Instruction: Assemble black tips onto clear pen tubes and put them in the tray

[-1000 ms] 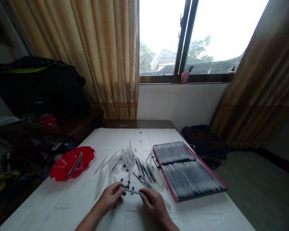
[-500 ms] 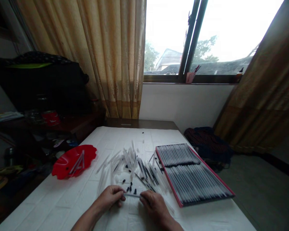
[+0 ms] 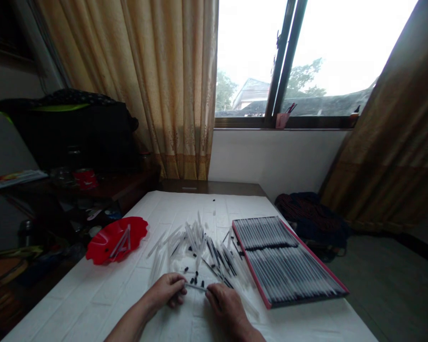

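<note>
My left hand point(image 3: 171, 289) and my right hand point(image 3: 225, 304) hold a slim grey pen point(image 3: 195, 287) level between them, each pinching one end. The fingertips hide its ends. Just beyond it, several small black caps point(image 3: 193, 280) lie on the white table. Past those is a loose heap of clear plastic tubes point(image 3: 194, 235), with dark pen rods point(image 3: 219, 256) on its right side. To the right of my right hand, a pink-edged box point(image 3: 288, 261) holds two rows of grey, pen-like sticks with dark ends.
A red scalloped dish point(image 3: 137, 232) with a few clear tubes stands on the table's left. A dark cabinet point(image 3: 139, 183) with a covered screen point(image 3: 82, 135) is beyond the left edge. Dark cloth point(image 3: 310, 213) lies past the right edge, and a window point(image 3: 249, 57) is ahead.
The view has shifted slightly, so the whole scene sits a little lower and to the right. Both hands keep hold of the pen, which now tilts slightly down towards the right.
</note>
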Available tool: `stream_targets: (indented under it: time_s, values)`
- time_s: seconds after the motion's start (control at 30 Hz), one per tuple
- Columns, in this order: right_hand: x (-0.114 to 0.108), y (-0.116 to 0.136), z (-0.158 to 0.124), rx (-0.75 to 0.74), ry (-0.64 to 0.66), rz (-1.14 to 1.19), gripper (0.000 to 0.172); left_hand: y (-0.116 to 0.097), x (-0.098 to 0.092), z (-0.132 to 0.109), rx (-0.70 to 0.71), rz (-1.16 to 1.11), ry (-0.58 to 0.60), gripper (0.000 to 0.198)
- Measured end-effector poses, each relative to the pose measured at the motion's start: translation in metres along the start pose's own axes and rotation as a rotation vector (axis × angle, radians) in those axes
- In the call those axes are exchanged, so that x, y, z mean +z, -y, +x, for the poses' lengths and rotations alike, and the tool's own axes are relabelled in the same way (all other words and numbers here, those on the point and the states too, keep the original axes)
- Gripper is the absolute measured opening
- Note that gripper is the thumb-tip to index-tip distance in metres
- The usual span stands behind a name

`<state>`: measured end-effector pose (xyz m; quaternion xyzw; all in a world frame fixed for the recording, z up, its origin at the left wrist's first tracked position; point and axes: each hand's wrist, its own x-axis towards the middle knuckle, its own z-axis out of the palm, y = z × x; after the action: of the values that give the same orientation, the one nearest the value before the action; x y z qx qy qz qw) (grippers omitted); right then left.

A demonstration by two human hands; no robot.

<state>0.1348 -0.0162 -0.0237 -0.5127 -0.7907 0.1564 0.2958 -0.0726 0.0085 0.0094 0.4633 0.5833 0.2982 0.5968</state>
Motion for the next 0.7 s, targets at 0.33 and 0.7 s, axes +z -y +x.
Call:
stream_targets:
  time_s: [0.33,0.7]
  values:
    - [-0.044,-0.01,-0.009,0.134,-0.259,0.206,0.027,0.002,-0.007,-0.001,0.023,-0.063,-0.081,0.066]
    - [-0.166,-0.117,-0.048,0.696,-0.526,-0.251,0.035,0.015,-0.013,0.015,0.042,-0.183,-0.163,0.06]
